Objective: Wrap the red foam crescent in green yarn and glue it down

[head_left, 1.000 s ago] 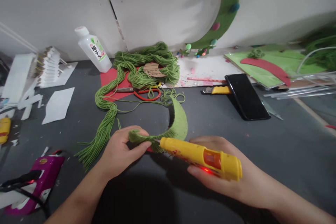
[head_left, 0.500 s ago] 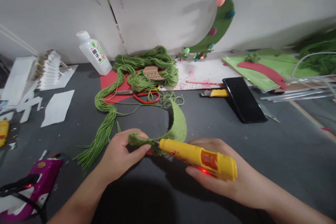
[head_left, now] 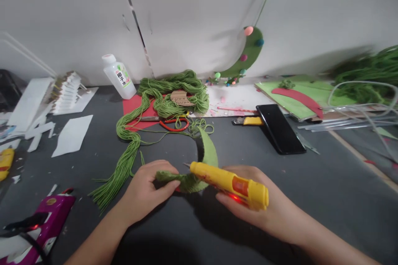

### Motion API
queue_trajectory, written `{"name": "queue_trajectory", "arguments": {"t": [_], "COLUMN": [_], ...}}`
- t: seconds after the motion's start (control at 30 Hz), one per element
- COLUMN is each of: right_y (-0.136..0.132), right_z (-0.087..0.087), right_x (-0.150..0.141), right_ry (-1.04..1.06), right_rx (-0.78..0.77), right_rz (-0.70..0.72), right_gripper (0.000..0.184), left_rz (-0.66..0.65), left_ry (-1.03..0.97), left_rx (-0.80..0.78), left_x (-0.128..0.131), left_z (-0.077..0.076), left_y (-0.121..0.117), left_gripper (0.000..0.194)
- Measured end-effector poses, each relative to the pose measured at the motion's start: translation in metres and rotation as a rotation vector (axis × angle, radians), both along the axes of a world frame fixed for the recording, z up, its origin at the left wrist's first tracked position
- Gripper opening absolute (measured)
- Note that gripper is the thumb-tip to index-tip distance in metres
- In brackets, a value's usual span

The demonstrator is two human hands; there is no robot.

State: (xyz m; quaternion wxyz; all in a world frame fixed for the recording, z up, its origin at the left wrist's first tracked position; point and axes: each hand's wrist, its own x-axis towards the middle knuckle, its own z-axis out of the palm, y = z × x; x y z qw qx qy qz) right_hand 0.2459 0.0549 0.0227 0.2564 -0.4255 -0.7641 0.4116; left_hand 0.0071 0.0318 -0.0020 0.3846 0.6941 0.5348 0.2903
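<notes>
My left hand pinches the left end of a green yarn-wrapped crescent between thumb and fingers. A bit of red shows beneath the crescent near my thumb. My right hand is closed round a yellow hot glue gun with a red light glowing on it. The gun's metal nozzle points left and sits just above the crescent's wrapped part, apart from my left fingers. The gun hides some of the crescent's middle. Behind lies a skein of green yarn, its loose strands trailing down left of my left hand.
Red-handled scissors lie by the skein. A white bottle stands at the back left. To the right are a black phone and a yellow cutter. A purple power strip lies front left. A decorated green crescent hangs behind.
The glue gun's nozzle has lifted off the yarn on the crescent and moved slightly up. My left hand keeps its pinch. The whole view has tilted upward a little.
</notes>
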Motion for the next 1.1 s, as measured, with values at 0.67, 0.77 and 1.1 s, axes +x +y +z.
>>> {"name": "queue_trajectory", "arguments": {"t": [0.67, 0.77, 1.1], "right_y": [0.004, 0.005, 0.009], "right_z": [-0.004, -0.007, -0.012], "right_x": [-0.056, -0.056, -0.057], "right_ry": [0.05, 0.049, 0.257], "right_rx": [0.153, 0.063, -0.113], "right_rz": [-0.02, -0.036, -0.117], "right_gripper": [0.015, 0.015, 0.013], "left_rz": [0.088, 0.073, 0.114], "left_ry": [-0.309, -0.304, -0.289], "left_rx": [-0.225, -0.233, -0.217], "left_x": [0.003, 0.005, 0.009], "left_z": [-0.005, -0.004, -0.002], "left_y": [-0.006, -0.006, -0.009], "left_gripper": [0.011, 0.009, 0.008]}}
